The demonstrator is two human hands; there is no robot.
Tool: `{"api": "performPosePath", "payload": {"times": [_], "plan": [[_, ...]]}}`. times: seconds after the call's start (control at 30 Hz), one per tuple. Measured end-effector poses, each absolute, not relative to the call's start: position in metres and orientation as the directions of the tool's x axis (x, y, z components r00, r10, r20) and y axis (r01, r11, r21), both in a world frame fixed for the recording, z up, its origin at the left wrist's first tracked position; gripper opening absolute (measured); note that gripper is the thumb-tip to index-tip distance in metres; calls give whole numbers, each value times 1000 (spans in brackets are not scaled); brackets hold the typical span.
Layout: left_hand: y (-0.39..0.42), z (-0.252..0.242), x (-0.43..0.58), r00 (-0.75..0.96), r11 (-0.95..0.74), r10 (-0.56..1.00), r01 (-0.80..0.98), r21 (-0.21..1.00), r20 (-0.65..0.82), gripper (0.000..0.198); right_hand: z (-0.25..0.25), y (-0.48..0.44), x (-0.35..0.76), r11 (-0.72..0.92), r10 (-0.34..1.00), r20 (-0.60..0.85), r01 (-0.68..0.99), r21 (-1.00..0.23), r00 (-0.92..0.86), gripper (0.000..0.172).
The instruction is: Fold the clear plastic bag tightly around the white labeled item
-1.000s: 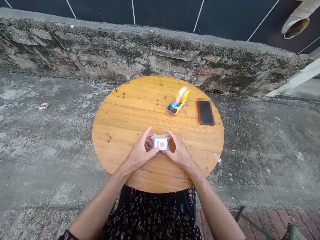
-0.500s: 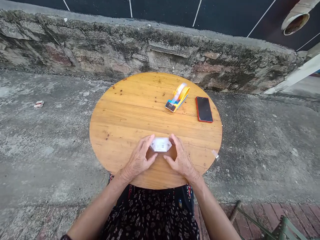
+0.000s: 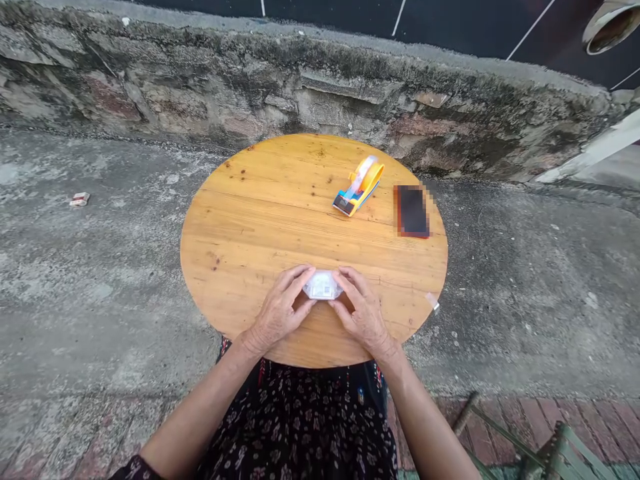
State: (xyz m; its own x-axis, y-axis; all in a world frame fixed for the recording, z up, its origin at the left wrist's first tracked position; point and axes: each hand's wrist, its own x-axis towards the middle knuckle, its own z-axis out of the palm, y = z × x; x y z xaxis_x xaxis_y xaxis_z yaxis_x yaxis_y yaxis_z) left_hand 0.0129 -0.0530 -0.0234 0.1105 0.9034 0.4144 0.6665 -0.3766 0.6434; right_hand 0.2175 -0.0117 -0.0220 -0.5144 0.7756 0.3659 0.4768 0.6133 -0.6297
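Note:
A small white package [image 3: 323, 285] with printed marks on its top and a clear, shiny wrap lies between my hands near the front of the round wooden table [image 3: 280, 230]. My left hand [image 3: 283, 303] grips its left end, thumb at the near edge and fingers at the far corner. At the right end my right hand [image 3: 361, 310] holds it the same way. What exactly is inside the wrap I cannot make out. Farther back on the table stands a yellow and blue tape dispenser [image 3: 359, 187] with a roll of clear tape.
A phone with a red edge [image 3: 413, 211], partly pixelated, lies at the table's right. A strip of clear tape [image 3: 433, 301] hangs from the right rim. Behind the table runs a rough stone wall [image 3: 240, 87]. A green metal frame [image 3: 560, 447] stands at the lower right.
My thumbs and fingers have closed in on both ends of the white package; before, the thumbs stood apart from it. The whole view has shifted slightly.

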Motion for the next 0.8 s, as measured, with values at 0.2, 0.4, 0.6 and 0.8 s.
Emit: {"api": "performPosePath", "payload": {"times": [0.2, 0.4, 0.6, 0.8], "plan": [[-49, -23, 11, 139, -434, 870, 672, 600, 474, 56, -23, -7, 216, 653, 751, 385, 521, -550, -536, 54], [-49, -22, 11, 121, -403, 889, 665, 629, 443, 58, -6, -13, 219, 657, 752, 338, 598, -460, -566, 68], [-44, -18, 11, 132, -417, 886, 648, 637, 445, 49, 6, -6, 218, 687, 725, 275, 639, -346, -631, 53], [-40, -14, 9, 142, -409, 898, 618, 672, 417, 44, 8, -1, 217, 704, 709, 294, 613, -359, -641, 55]]}}
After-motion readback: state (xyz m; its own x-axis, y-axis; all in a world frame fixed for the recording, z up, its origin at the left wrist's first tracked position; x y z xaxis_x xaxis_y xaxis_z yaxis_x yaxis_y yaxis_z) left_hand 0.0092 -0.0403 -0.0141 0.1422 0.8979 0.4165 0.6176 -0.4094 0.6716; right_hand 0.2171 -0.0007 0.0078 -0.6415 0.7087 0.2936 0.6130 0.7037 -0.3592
